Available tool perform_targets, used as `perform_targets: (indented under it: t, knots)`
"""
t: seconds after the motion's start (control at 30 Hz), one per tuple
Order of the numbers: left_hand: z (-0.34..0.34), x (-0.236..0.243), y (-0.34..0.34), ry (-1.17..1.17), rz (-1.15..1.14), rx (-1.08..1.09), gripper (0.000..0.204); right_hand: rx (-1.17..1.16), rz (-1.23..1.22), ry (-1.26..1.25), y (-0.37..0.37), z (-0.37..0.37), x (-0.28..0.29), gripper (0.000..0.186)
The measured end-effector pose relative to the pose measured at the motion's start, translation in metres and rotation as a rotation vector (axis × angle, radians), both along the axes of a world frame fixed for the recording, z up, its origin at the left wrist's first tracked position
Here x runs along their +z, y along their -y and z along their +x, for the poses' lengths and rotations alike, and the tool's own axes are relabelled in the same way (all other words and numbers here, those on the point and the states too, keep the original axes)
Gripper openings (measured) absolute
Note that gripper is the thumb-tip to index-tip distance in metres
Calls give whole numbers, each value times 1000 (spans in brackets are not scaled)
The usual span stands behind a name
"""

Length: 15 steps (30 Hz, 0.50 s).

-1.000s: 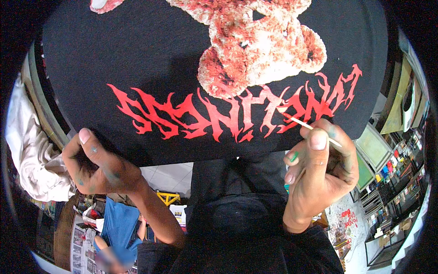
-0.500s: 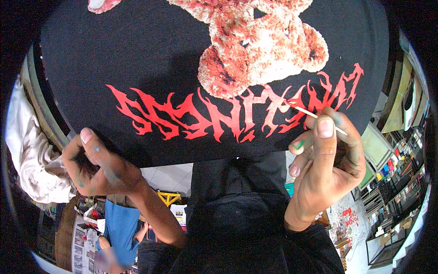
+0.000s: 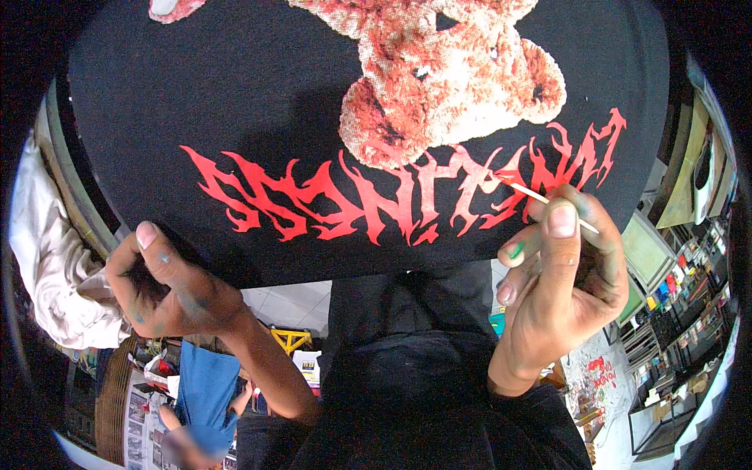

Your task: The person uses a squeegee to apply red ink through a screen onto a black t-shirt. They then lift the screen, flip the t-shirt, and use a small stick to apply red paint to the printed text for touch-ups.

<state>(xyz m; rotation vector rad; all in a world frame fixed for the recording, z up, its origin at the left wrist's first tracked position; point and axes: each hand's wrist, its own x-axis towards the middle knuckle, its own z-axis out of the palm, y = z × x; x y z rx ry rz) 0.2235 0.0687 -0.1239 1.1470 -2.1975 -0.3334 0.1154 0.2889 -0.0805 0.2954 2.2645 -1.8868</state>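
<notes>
Black fabric (image 3: 211, 86) lies stretched out before me, printed with a teddy bear (image 3: 454, 86) seen upside down and jagged red lettering (image 3: 384, 204). Between thumb and fingertips, my right hand (image 3: 568, 266) pinches a thin pale wooden stick (image 3: 529, 192). Its red-coated tip touches, or hovers just over, the right part of the lettering; which of the two I cannot tell. My left hand (image 3: 176, 282) is closed at the fabric's lower left edge, thumb up and fingers curled, and whatever it grips is hidden. Paint smudges mark both hands.
White crumpled cloth (image 3: 59, 251) hangs at the far left. Below it, a person in blue (image 3: 207, 384) is near cluttered shelves. A yellow stand (image 3: 290, 341) shows past my left forearm. Racks with small colourful containers (image 3: 677, 286) fill the right side.
My right hand and the stick have shifted very slightly to the right. The left hand and fabric stay nearly the same. The person in blue has moved a little.
</notes>
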Motion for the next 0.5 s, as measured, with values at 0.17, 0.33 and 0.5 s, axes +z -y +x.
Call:
perform_targets:
  t: [0.17,0.33,0.5]
  knots:
    - [3,-1,3,6,-24,0,17,13,66,33,2,1,3,20]
    - [2,-2,2,-14,4,13,18,-23,91,57,4,0,4,20]
    - [2,-1,2,-10,2,22,19,15,81,44,1,0,4,20]
